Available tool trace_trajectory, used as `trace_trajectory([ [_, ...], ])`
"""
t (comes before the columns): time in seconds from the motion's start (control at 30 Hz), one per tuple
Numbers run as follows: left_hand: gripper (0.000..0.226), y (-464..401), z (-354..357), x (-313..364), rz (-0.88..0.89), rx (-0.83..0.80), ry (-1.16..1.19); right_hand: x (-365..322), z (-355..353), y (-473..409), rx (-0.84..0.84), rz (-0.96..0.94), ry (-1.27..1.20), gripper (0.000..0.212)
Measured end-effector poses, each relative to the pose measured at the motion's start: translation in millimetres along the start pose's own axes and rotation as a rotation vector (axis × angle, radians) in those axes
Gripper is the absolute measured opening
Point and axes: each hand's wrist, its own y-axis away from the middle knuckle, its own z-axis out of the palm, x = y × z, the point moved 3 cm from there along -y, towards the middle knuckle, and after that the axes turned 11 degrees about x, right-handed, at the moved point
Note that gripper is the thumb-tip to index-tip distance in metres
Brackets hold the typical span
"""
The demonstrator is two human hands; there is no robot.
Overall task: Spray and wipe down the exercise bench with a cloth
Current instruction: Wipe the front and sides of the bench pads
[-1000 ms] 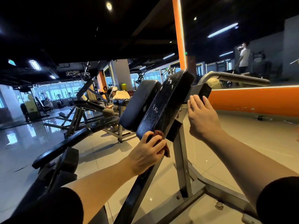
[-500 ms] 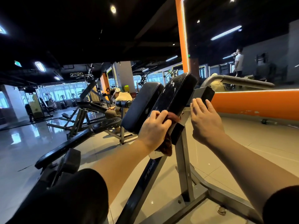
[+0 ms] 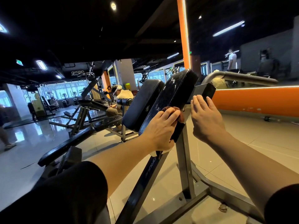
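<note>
While we are leaning over the exercise bench (image 3: 176, 92), both of our bare hands are working on its tilted black pad, two hands and one cloth in all. Our left hand (image 3: 159, 130) is pressing a reddish-brown cloth (image 3: 177, 111) against the pad's right edge, fingers curled down over it so that only a bunched part is showing past the fingertips. Our right hand (image 3: 205, 118) is lying flat and spread, fingers straight, against the grey metal bracket (image 3: 199, 89) behind the pad, gripping nothing. We are counting two black pads standing side by side: the worn one under our hands and a second pad (image 3: 142, 104) just to its left. One grey steel frame (image 3: 186, 168) is carrying the bench down to the tiled floor. Farther back, one seated person (image 3: 121, 97) in a cap is bending over another machine.
</note>
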Motion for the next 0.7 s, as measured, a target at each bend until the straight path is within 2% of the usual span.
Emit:
trace_trajectory([
  [0.13, 0.079, 26, 1, 7, 0.175, -0.173, -0.089, 0, 0, 1, -0.006, -0.009, 0.020, 0.074],
  [0.23, 0.050, 49, -6, 7, 0.391, -0.094, -0.072, 0, -2, 1, 0.014, 0.000, 0.012, 0.072],
  [0.3, 0.034, 57, -9, 3, 0.460, -0.054, -0.003, -1, 0, 1, 0.008, 0.008, 0.013, 0.072],
  [0.4, 0.031, 43, -21, 0, 0.314, 0.122, 0.148, -2, 1, 1, 0.006, 0.008, 0.012, 0.073],
  [0.47, 0.035, 27, -25, 1, 0.195, 0.223, 0.141, -2, 1, 0, 0.003, 0.000, 0.008, 0.076],
  [0.6, 0.042, 8, -16, -3, -0.005, 0.184, 0.104, -1, -1, 0, -0.002, -0.009, 0.030, 0.077],
  [0.7, 0.029, 11, -10, 3, 0.043, 0.113, 0.117, 0, -1, 1, 0.002, -0.003, 0.028, 0.077],
])
